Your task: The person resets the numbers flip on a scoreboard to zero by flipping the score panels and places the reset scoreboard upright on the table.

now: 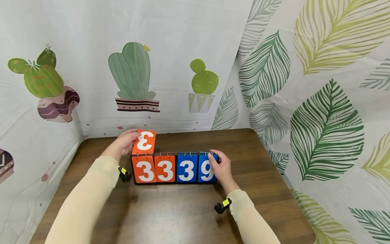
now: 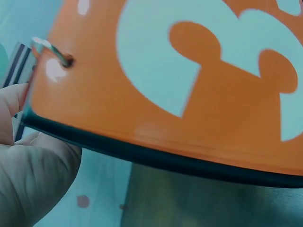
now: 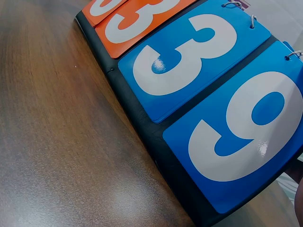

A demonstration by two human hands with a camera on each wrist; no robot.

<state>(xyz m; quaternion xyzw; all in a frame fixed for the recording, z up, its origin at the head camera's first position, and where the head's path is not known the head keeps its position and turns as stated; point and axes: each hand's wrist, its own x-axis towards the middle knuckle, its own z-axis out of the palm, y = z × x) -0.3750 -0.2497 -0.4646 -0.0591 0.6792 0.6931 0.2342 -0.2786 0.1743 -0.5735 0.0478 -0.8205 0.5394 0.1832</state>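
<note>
Tabletop flip scoreboard (image 3: 154, 137), blk frame, stood near the ctr of a brown wood-grain table (image 1: 170, 213), front facing the wearer. Its front row read, L to R: orange "3" card (image 1: 144, 169), second orange "3" card (image 1: 165, 169), blue "3" card (image 1: 186, 169), blue "9" card (image 1: 206, 173). Metal rings (image 3: 252, 22) ran thru holes along the cards' top edges.

At the L end, a raised orange card (image 1: 145, 142) stuck up & back above the frame, its white 3 upside down. L hand (image 1: 123, 141) pinched this card by its L edge, w/ fingertips over the face; the thumb was hidden in the head view. R hand (image 1: 223, 166) gripped the board's top R corner: thumb on the front of the blue "9" card, fingers over the top edge.

Both arms wore cream sleeves (image 1: 88, 200); a small blk wrist cam w/ yellow sticker (image 1: 223, 206) sat at each cuff. Bkgd: white cloth w/ potted cacti (image 1: 134, 74) straight ahead, plus a leaf-print cloth (image 1: 327, 132) on the R, mostly green & yellow-green.
</note>
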